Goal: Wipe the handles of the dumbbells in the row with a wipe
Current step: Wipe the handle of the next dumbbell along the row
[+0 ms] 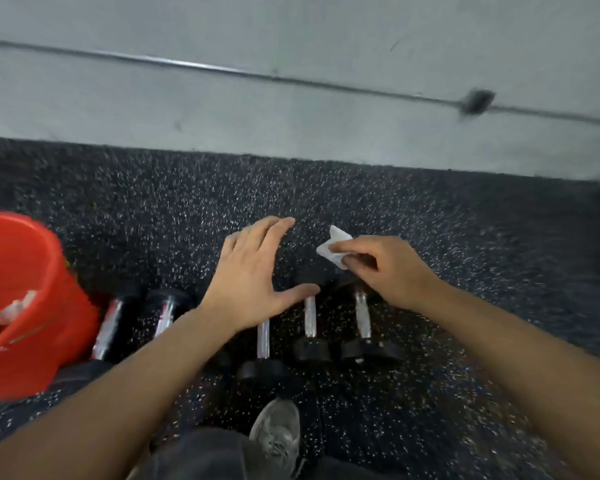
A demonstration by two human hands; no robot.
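a row of dumbbells (310,317) lies on the speckled floor (465,271), handles running away from the person. the right hand (392,268), pinched on a white wipe (333,249), hovers nearest the rightmost handle (362,315), just below it; the left hand (253,275) hangs spread and empty.

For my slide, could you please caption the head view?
Right hand holds wipe, left hand open, above dumbbells beside red bucket.
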